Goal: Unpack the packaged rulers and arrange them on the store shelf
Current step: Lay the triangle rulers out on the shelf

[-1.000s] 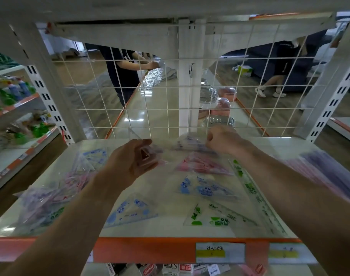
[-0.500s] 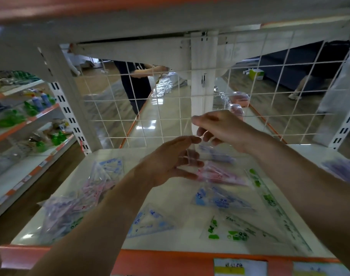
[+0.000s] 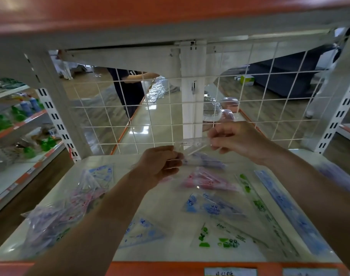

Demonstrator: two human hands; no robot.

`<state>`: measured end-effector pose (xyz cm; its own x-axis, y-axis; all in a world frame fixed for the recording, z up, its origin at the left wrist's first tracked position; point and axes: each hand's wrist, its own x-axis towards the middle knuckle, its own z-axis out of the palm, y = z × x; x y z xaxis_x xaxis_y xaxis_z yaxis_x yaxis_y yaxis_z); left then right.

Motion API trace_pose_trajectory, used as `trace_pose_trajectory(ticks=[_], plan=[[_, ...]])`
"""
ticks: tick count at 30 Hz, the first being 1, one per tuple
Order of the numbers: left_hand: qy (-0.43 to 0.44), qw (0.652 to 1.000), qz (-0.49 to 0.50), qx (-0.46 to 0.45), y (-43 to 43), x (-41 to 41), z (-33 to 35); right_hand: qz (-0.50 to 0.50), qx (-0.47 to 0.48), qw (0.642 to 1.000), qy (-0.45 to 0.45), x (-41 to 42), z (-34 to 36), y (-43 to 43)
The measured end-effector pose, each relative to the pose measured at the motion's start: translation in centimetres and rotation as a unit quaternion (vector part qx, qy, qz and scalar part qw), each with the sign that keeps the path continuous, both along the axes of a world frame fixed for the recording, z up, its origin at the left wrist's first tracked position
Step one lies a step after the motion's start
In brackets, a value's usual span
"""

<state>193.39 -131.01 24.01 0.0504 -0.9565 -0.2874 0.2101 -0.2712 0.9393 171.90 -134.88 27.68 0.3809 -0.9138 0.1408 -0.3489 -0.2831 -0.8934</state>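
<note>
Our clear ruler [image 3: 191,143] above the shelf [image 3: 166,216]
We hold it level; printed set squares [image 3: 210,208] and two long rulers [image 3: 289,214] lie flat, bagged rulers [image 3: 50,216] heaped left.

I've lifted both hands off the shelf [image 3: 166,198]; my left hand [image 3: 158,166] and right hand [image 3: 236,140] now pinch a clear ruler [image 3: 192,143] between them.
</note>
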Motion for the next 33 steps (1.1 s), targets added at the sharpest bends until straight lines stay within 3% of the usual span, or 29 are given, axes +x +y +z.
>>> trace_pose_trajectory(ticks=[5, 10, 15, 19, 24, 29, 33], plan=[[-0.035, 0.999, 0.027, -0.011, -0.7, -0.1, 0.0, -0.012, -0.108, 0.984, 0.144, 0.0, -1.5, -0.5], [-0.030, 0.999, 0.040, -0.005, -1.2, -0.3, 0.3, -0.025, -0.204, 0.929, 0.306, 0.7, -1.6, -0.7], [-0.128, 0.989, 0.075, -0.019, -1.6, 0.4, 0.3, -0.068, -0.157, 0.938, 0.302, 0.3, -2.8, -2.7], [-0.159, 0.983, 0.089, -0.031, -1.0, 1.3, 0.1, -0.088, -0.075, 0.943, 0.313, 0.2, -4.7, -4.3], [-0.215, 0.971, 0.092, -0.046, 0.4, 2.5, 0.1, -0.079, -0.052, 0.935, 0.343, 0.6, -5.8, -4.7], [-0.288, 0.952, 0.091, -0.046, 2.5, 5.1, 0.4, -0.035, -0.101, 0.931, 0.349, 3.1, -3.7, -2.4], [-0.334, 0.939, 0.068, -0.038, 5.3, 7.5, 0.7, 0.059, -0.107, 0.932, 0.340, 6.8, -2.3, 1.8]])
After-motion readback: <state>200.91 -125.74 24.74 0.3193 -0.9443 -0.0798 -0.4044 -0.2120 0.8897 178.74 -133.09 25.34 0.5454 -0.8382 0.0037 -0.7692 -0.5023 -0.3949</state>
